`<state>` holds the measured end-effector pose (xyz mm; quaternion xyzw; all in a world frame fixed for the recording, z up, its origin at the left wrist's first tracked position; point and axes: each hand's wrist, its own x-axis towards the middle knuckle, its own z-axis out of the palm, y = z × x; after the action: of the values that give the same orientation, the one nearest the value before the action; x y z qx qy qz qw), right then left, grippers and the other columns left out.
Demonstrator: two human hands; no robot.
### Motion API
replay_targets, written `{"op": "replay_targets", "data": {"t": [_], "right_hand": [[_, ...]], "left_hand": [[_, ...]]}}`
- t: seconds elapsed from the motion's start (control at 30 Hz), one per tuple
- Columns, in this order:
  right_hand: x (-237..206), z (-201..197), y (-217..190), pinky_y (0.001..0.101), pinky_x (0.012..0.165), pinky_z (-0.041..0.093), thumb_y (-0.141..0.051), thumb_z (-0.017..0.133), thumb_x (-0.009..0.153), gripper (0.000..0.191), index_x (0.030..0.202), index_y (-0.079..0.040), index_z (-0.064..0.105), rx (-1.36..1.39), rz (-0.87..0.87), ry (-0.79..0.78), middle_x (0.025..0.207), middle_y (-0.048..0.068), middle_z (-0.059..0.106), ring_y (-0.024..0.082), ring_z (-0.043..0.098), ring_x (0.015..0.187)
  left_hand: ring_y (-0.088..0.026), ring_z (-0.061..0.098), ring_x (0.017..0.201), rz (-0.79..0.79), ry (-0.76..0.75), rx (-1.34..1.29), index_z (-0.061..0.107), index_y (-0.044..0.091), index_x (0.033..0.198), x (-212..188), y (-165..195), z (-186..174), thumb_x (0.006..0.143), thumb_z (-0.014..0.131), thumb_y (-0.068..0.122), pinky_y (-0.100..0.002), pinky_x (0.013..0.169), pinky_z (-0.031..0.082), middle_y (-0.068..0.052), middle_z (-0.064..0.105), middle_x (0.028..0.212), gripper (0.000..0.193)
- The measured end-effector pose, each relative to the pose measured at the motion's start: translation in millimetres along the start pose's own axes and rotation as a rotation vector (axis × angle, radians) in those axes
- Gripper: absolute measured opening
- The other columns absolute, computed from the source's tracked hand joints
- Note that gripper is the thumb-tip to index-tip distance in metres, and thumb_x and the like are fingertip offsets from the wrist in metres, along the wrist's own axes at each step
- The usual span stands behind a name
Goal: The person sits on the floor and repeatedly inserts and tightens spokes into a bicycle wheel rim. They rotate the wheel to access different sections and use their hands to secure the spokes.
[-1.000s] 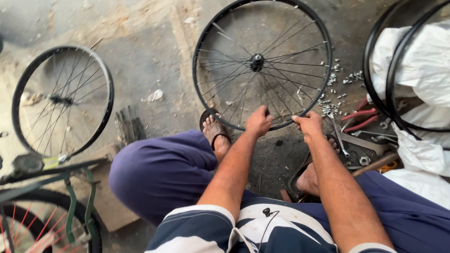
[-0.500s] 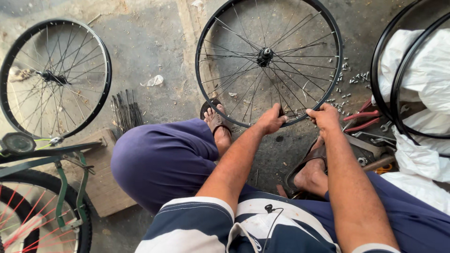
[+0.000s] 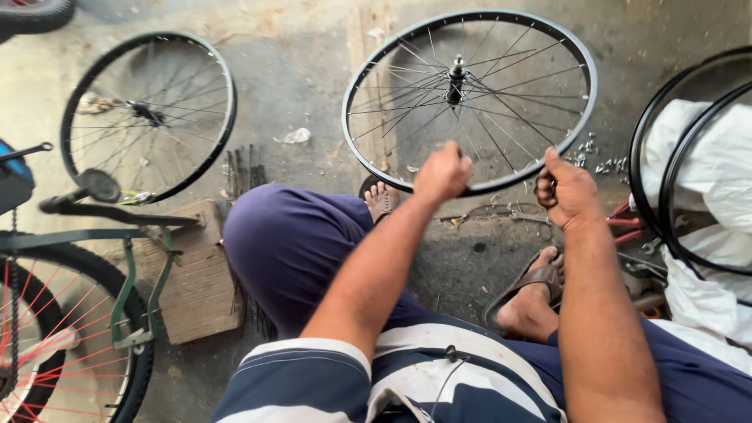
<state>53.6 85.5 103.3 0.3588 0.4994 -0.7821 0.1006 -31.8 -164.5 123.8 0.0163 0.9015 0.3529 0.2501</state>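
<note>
A black spoked bicycle wheel (image 3: 581, 63) stands tilted on the concrete floor in front of me. My left hand (image 3: 442, 172) is closed around its near rim at the bottom left. My right hand (image 3: 568, 190) grips the same rim a little further right. The hub (image 3: 456, 76) with its axle points up at me. My feet in sandals (image 3: 533, 286) rest just below the wheel.
A second black wheel (image 3: 149, 113) lies flat at the left, a bundle of loose spokes (image 3: 244, 168) beside it. A green bicycle frame with a tyre (image 3: 117, 313) stands at lower left by a wooden block (image 3: 196, 274). Bare rims on white sacking (image 3: 705, 180) fill the right edge; small nipples (image 3: 595, 157) are scattered nearby.
The view has shifted and the wheel now sits higher and more upright. Both hands stay on the near rim, having slid slightly along it as the wheel turned.
</note>
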Motion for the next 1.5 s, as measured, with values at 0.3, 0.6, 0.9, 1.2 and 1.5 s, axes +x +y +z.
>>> {"op": "replay_targets", "data": {"t": [0.3,0.6,0.9,1.2,1.5], "right_hand": [[-30.2,9.1,-7.9,0.0276,0.042,0.026,-0.054,0.065,0.099,0.043,0.079,-0.018,0.052,0.179,0.008,-0.036,0.061,-0.002,0.044,0.012,0.039,0.048],[-48.8,-4.9,46.3,0.0296,0.051,0.046,-0.017,0.068,0.098,0.013,0.09,-0.01,0.06,0.0,-0.071,0.15,0.077,0.004,0.062,0.016,0.059,0.063],[-56.8,-16.2,52.7,0.0302,0.079,0.062,0.007,0.062,0.092,0.018,0.108,0.004,0.069,0.01,-0.066,0.143,0.1,0.013,0.074,0.021,0.073,0.083],[-7.2,-36.2,89.1,0.0203,0.057,0.05,-0.012,0.075,0.096,0.013,0.104,-0.003,0.074,-0.026,-0.012,0.26,0.088,0.005,0.072,0.008,0.062,0.066],[8.8,-27.4,114.9,0.022,0.061,0.054,-0.007,0.078,0.094,0.011,0.099,-0.005,0.069,-0.102,-0.036,0.228,0.086,0.005,0.073,0.01,0.066,0.068]], "left_hand": [[-0.046,0.072,0.1,0.094,0.188,-0.24,0.067,-0.003,0.107,2.7,-22.0,-171.4,0.092,0.062,0.028,-0.051,0.085,0.056,-0.029,0.072,0.106,0.034],[-0.051,0.063,0.11,0.008,0.459,-0.136,0.058,-0.004,0.114,-17.8,-34.2,-88.1,0.093,0.056,0.03,-0.053,0.096,0.049,-0.035,0.065,0.116,0.041],[-0.048,0.065,0.109,-0.058,0.239,-0.319,0.061,-0.003,0.112,-10.1,19.4,43.7,0.091,0.064,0.037,-0.052,0.094,0.05,-0.031,0.068,0.114,0.046],[-0.041,0.071,0.103,-0.117,-0.072,-0.349,0.055,0.001,0.113,19.1,-20.2,107.7,0.088,0.072,0.031,-0.046,0.088,0.054,-0.025,0.073,0.109,0.042],[-0.04,0.068,0.104,-0.06,-0.162,-0.283,0.053,0.003,0.112,26.9,-60.5,150.4,0.089,0.075,0.026,-0.047,0.088,0.052,-0.022,0.07,0.107,0.04]]}}
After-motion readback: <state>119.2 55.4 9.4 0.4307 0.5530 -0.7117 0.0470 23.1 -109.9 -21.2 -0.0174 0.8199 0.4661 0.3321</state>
